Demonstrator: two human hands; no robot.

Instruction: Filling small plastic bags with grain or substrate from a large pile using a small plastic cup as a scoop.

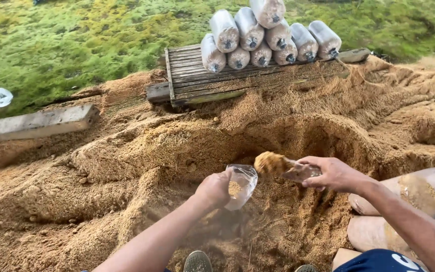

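We see the left hand (213, 190) with its grip closed on a clear plastic bag (241, 185), low at 6 o'clock above the sawdust heap (127, 166). The right hand (331, 174) grasps a scoop (284, 167) full of sawdust, touching the bag's mouth. Filled bags (268, 38) lie stacked on a wooden pallet (197, 78) at 12 o'clock.

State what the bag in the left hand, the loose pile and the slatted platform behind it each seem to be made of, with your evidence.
Bag in the left hand: thin clear plastic, glossy; the fill shows through it.
Loose pile: probably sawdust, being tan, fine-grained and crumbly with soft ridges.
Slatted platform: weathered wood, grey-brown, with visible grain and gaps between the boards.
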